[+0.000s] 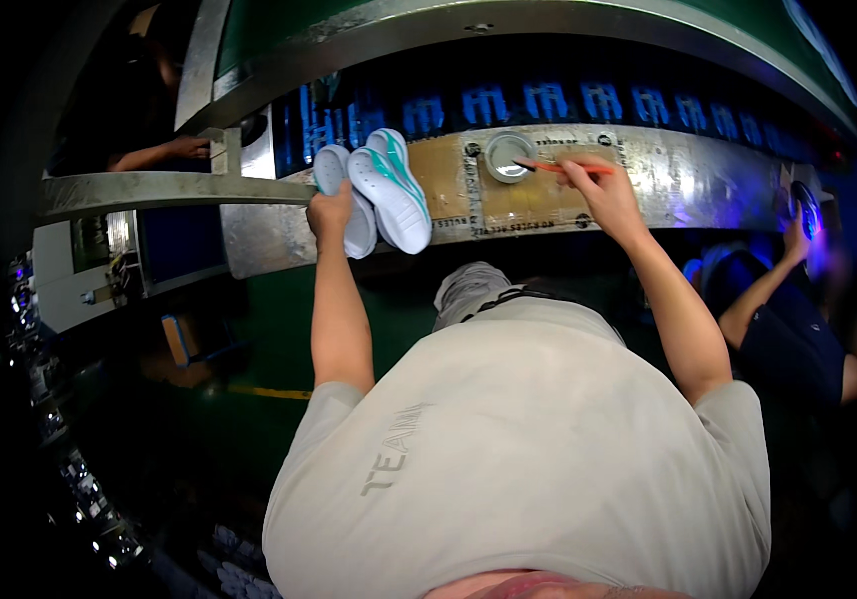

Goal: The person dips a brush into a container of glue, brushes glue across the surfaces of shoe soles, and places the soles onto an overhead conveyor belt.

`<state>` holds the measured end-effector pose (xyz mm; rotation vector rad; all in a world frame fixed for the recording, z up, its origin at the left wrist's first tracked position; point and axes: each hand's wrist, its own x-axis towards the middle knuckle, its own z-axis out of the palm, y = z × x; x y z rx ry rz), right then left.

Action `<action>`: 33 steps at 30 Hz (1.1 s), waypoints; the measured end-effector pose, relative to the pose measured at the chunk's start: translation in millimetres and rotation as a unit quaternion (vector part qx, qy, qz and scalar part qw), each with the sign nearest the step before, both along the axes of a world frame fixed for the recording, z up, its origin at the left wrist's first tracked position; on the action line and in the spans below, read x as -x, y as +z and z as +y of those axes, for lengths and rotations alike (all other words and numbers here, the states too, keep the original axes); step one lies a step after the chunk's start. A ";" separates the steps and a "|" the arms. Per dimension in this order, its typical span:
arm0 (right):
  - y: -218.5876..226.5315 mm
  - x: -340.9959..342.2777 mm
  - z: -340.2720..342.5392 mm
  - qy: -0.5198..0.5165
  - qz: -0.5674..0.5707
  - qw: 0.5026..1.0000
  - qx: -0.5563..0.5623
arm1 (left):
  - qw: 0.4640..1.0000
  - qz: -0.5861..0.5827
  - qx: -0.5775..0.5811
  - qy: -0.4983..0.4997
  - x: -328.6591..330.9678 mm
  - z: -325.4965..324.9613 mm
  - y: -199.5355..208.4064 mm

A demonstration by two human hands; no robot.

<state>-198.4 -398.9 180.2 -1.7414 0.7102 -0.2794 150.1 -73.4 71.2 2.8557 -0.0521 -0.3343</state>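
Nearest me, a pale shirt (518,429) is covering the torso, with a green floor (279,364) showing beyond it on the left. To the right, another person (778,329) is holding up a blue-lit thing (805,212). Ahead, the counter (668,185) is running from left to right. Over its left part, my left grip (331,212) is clamping on the leftmost of the white-and-teal soles (394,205); I'm not able to tell whether they're resting on the counter. My right grip (596,188) is closing around the orange handle of a brush (563,167). Its dark tip is pointing left, over a round bowl (511,157) that is standing on cardboard (548,215); I can't tell whether it's touching the contents. Farther off, blue pieces (545,98) are lining up in shadow, and a metal beam (389,38) is spanning the far side.
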 end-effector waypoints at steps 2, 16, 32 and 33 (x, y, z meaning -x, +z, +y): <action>-7.6 -12.7 -7.9 0.030 0.024 0.998 0.055 | 0.999 0.034 0.013 0.026 -1.1 3.9 -22.6; -19.3 -48.0 -1.9 0.064 0.089 0.976 0.191 | 0.974 -0.115 0.197 0.005 38.7 62.4 44.4; 55.4 -37.7 3.5 0.126 -0.124 0.984 -0.018 | 0.421 0.511 0.747 -0.054 162.8 7.6 121.3; 77.9 -36.9 6.2 0.158 -0.122 0.980 -0.020 | 0.386 0.530 0.752 -0.065 167.7 6.6 129.0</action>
